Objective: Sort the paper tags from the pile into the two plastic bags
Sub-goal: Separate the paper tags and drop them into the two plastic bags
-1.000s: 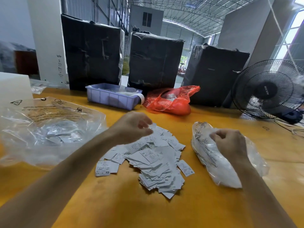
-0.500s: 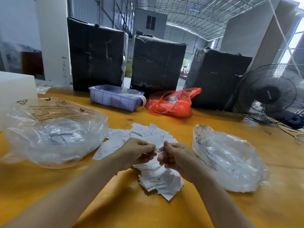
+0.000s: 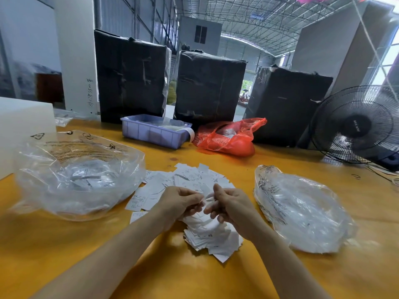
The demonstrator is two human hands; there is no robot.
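Regrouping: right hand (image 3: 232, 207) back from right clear crinkled plastic bag (image 3: 302, 210), meeting left hand (image 3: 183, 203) over central white paper tag pile (image 3: 200, 225). Both pinching tags between them; next sort beginning. Left clear plastic bag (image 3: 77, 173) holds tags.

A single wide-angle head view looks forward and down, close above the hands (image 3: 207, 206); the tabletop (image 3: 64, 244) spreads around them, with black bales (image 3: 209, 87) standing well beyond.

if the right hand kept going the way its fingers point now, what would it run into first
Its fingers point left, so the right hand would probably first meet the left hand, close beside it over the tag pile; depth is unclear.
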